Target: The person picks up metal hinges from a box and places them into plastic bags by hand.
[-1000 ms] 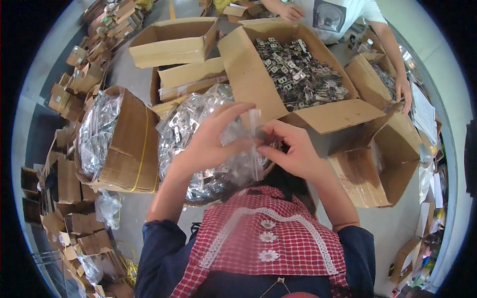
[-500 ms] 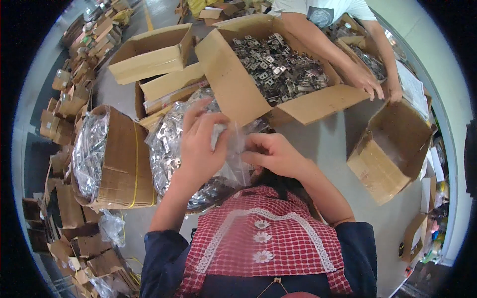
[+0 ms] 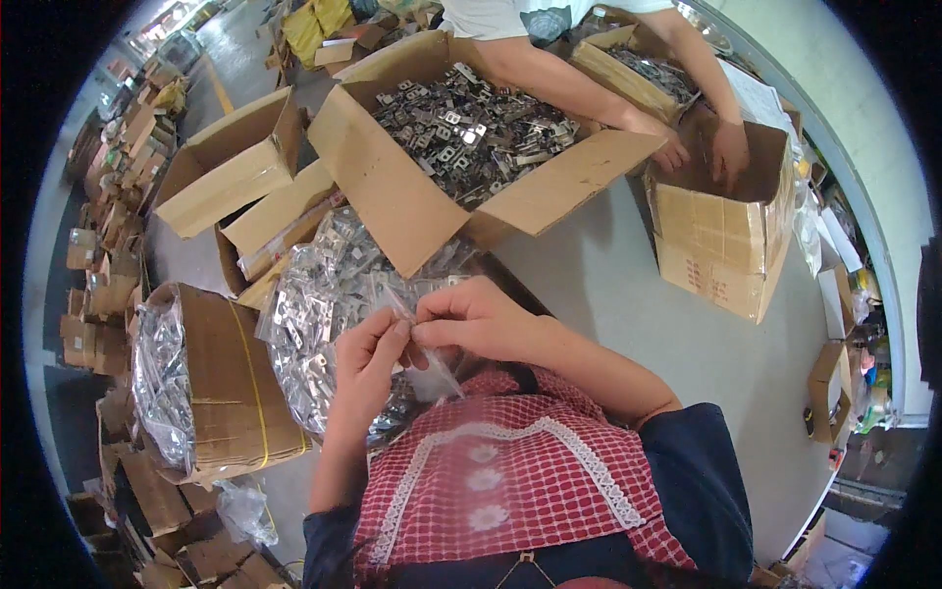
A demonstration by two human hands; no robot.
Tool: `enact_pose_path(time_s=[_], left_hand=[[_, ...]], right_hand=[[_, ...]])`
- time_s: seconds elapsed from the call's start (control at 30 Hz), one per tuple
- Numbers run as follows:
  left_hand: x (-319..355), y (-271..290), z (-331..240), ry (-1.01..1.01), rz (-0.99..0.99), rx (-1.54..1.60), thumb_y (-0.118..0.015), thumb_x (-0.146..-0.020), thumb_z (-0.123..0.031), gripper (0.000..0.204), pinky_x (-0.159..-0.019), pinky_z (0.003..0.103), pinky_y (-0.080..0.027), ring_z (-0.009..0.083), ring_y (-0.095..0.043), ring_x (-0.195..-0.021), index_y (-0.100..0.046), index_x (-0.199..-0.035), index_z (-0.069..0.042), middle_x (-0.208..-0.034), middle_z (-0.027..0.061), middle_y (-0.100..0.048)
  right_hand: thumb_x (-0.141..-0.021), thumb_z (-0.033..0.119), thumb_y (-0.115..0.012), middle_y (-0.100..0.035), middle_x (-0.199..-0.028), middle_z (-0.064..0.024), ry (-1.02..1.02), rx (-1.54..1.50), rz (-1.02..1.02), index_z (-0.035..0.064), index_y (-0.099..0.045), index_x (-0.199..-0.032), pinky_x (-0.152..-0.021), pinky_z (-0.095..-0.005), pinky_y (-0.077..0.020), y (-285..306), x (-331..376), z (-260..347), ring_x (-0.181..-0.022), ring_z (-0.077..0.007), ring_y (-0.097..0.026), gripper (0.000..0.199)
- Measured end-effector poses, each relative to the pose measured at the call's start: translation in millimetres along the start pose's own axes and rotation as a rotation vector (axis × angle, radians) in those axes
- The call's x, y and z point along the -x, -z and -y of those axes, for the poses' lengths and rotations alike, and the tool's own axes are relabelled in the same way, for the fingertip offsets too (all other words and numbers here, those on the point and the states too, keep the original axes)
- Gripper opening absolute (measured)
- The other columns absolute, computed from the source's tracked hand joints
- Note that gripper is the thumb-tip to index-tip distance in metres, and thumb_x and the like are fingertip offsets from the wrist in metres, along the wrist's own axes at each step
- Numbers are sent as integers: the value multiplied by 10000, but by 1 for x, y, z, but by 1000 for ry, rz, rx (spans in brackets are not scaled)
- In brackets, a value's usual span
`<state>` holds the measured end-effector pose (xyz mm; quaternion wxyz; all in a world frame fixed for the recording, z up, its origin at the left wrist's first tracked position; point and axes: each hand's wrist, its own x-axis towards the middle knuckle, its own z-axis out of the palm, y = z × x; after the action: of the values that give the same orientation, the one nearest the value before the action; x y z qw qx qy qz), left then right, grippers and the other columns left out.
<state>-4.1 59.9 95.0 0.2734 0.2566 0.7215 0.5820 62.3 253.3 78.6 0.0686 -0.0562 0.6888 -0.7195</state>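
Observation:
My left hand (image 3: 369,361) and my right hand (image 3: 473,319) meet in front of my apron, fingertips pinched together on the top edge of a clear plastic bag (image 3: 438,381). The bag hangs below my fingers; whether anything lies inside cannot be made out. Just beyond and to the left is a heap of clear bags filled with shiny metal pieces (image 3: 312,306). Farther off, loose flat metal pieces with holes (image 3: 461,133) fill a large open cardboard box (image 3: 378,182).
Another person's hands (image 3: 728,152) reach into a cardboard box (image 3: 721,236) at the right. A box of bagged metal parts (image 3: 235,378) stands at left, with an open carton (image 3: 235,162) behind it. Stacked cartons (image 3: 98,255) line the far left.
My left hand has come down from the bag heap to join my right at the bag's edge. The other person's hands moved into the right box, which now stands turned. My view has shifted.

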Motion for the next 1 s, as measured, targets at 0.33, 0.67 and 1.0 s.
enact_pose_path(time_s=[0.33, 0.67, 1.0], left_hand=[[3, 13, 10, -275, -456, -218, -619, -835, 3, 74, -573, 272, -457, 128, -598, -612, -622, -761, 15, -683, 65, -620], [-28, 8, -11, -298, -500, -640, -657, -901, -104, 110, -547, 351, -497, 254, -648, -554, -592, -912, -16, -725, 126, -677], [-60, 21, -2, -265, -610, -620, -628, -922, -136, 182, -510, 443, -505, 359, -660, -556, -525, -1041, -45, -682, 151, -677]], right_hand=[[-851, 128, -654, -687, -898, -125, 418, 858, -585, 37, -651, -918, -610, -421, -533, 7, -16, 6, -724, -327, -671, 113], [-838, 70, -615, -613, -1182, -194, 448, 959, -250, 20, -496, -1300, -707, -492, -542, -5, -68, 34, -892, -397, -672, 480], [-892, 84, -576, -676, -887, -240, 481, 920, -433, 18, -473, -1297, -664, -511, -536, 1, -116, 55, -785, -442, -673, 424]])
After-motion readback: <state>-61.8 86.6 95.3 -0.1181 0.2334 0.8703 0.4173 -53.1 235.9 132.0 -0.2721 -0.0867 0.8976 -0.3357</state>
